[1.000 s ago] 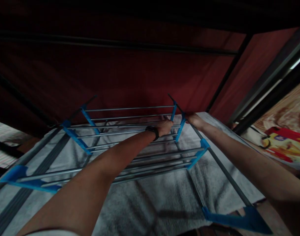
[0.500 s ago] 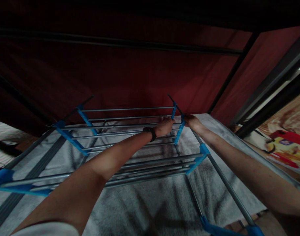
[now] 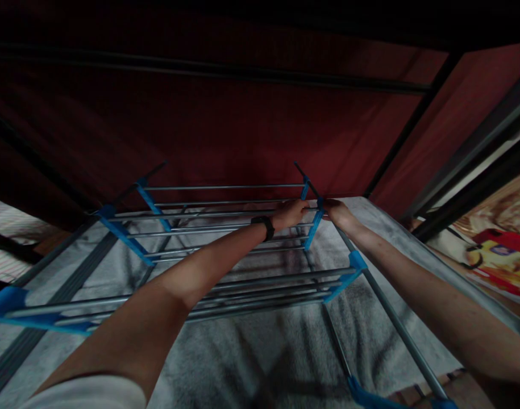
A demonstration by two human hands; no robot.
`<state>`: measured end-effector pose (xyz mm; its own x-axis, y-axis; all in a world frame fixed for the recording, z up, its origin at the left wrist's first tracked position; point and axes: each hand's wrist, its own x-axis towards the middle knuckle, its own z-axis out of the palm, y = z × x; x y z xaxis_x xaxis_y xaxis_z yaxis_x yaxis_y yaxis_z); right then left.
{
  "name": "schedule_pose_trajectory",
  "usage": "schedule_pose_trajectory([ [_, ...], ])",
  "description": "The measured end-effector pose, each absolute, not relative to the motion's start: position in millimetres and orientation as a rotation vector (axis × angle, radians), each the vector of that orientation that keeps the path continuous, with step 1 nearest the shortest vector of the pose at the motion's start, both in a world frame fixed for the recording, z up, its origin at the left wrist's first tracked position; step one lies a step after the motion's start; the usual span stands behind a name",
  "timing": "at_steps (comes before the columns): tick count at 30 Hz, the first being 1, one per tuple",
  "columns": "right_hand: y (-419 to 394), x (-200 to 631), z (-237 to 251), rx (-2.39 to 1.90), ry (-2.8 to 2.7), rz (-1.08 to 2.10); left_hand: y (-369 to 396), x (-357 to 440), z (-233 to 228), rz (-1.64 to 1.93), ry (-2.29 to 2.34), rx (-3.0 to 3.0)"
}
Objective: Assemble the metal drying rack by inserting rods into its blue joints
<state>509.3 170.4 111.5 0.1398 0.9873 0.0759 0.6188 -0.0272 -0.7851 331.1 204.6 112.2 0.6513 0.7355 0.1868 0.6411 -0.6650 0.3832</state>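
A rack of grey metal tubes [image 3: 260, 278] and blue plastic brackets lies on its side before me. My left hand [image 3: 289, 214], with a black band at the wrist, reaches across it and closes round a thin metal tube [image 3: 225, 214] near its right end. Just beside it, my right hand [image 3: 338, 216] is closed at the outer side of a blue bracket [image 3: 314, 228], where tube and bracket meet; its fingertips are partly hidden. Nearer to me, another blue bracket [image 3: 357, 261] joins several tubes.
A grey fleece blanket [image 3: 251, 352] lies under the rack. Behind it hangs a dark red cloth [image 3: 242, 130] with black frame bars [image 3: 200, 71] across. At the right is a red and yellow package [image 3: 498, 258]. Loose tubes [image 3: 67, 284] lie at the left.
The view has shifted slightly. My left hand has slid a little to the right along the tube, closer to the bracket. The right hand stays at the bracket.
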Motion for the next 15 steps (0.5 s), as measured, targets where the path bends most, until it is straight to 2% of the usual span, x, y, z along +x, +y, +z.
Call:
schedule_pose_trajectory([
  [15,171.0,507.8,108.6,-1.749,-1.373,0.748,197.5,334.0,114.9,0.461,1.215,2.593],
])
